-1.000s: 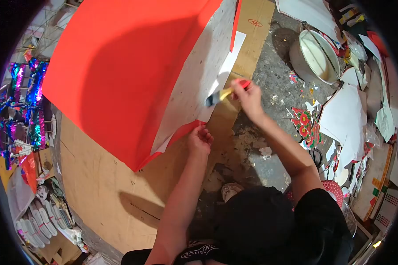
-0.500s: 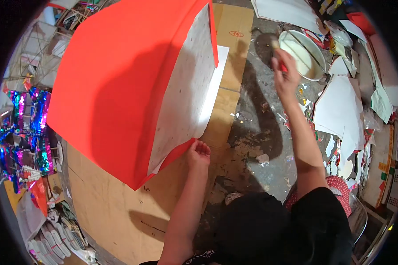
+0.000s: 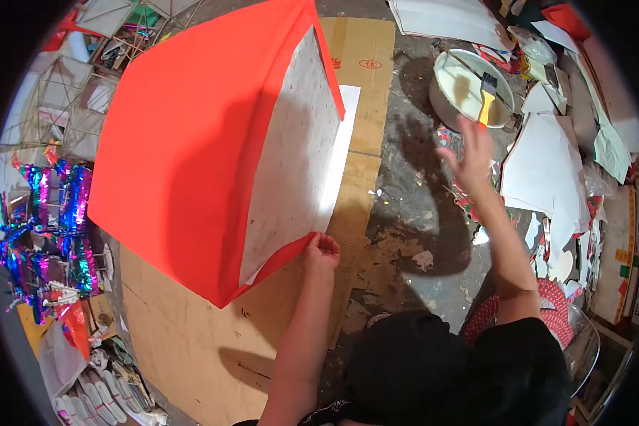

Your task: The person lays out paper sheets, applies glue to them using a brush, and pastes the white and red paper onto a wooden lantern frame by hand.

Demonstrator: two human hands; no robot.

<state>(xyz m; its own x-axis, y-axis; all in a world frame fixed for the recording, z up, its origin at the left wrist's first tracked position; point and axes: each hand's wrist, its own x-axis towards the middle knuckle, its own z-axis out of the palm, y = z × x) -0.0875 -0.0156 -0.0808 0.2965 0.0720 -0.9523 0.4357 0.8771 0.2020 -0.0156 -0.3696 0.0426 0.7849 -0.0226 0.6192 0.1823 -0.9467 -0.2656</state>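
Observation:
My left hand [image 3: 323, 250] pinches the lower edge of a red sheet [image 3: 192, 142] wrapped over a large box-like form. The form's end face [image 3: 291, 149] is pale and speckled, with red flaps folded along its edges. My right hand [image 3: 473, 157] has its fingers spread and holds nothing, slightly blurred, just below a round bucket [image 3: 441, 106] of whitish liquid. A paintbrush [image 3: 486, 103] with a yellow and red handle and dark bristles lies over the bucket's near side, against a thin stick across the opening. White paper [image 3: 344, 156] shows behind the form.
Flattened cardboard [image 3: 184, 341] lies under the form. White sheets [image 3: 547, 170] and scraps cover the floor at right. Shiny tinsel-covered frames [image 3: 50, 227] and wire frames [image 3: 64, 92] stand at left. A red patterned seat [image 3: 554, 312] is near my right elbow.
My right hand has let go of the paintbrush at the bucket and drawn back toward me, opening. My left hand still grips the sheet's edge. The view has shifted slightly.

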